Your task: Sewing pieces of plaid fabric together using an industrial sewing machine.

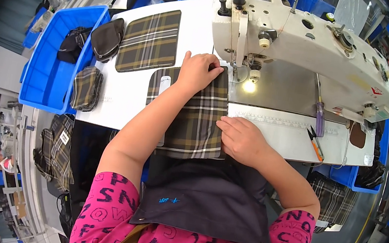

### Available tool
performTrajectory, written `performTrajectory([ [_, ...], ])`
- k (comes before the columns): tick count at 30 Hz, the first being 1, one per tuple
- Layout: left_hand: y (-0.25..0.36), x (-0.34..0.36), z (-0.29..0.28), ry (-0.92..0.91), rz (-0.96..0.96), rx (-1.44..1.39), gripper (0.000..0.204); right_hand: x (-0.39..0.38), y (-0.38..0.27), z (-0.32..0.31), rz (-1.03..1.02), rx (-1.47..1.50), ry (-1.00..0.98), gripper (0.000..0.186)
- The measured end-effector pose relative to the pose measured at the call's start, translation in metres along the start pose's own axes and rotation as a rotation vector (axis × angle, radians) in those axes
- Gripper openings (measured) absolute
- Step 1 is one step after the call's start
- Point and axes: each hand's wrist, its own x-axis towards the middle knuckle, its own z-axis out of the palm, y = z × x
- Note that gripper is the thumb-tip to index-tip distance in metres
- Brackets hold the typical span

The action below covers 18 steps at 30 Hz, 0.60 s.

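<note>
A plaid fabric panel in brown, black and white lies in front of me, its near edge reaching the table's front. My left hand is closed at its far right corner, fingers curled down onto the cloth by the needle area. Along the panel's right edge, my right hand pinches the border between bent fingers and thumb. The white sewing machine stands just beyond, its lamp lit beside the presser foot. Partly under my left forearm is a pale strip on the panel.
Another plaid panel lies at the far left. Near it are a dark pouch-like piece, a stack of small plaid pieces and a blue bin. Orange-handled snips and a purple-handled screwdriver rest at the right.
</note>
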Motion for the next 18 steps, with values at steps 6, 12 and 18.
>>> performTrajectory([
  [6,-0.0001,0.0026,0.0012,-0.003,-0.034,-0.001,0.018,0.0015,-0.0007,-0.0028,0.036,0.019,0.004,0.026],
  [12,0.0001,0.0044,0.0007,0.006,-0.036,0.005,0.028,0.0036,0.0003,-0.0041,0.032,0.016,0.008,0.028],
  [18,0.0072,-0.0007,0.0068,0.046,0.006,0.024,0.021,0.0034,-0.0011,-0.0046,0.046,0.027,-0.012,0.026],
])
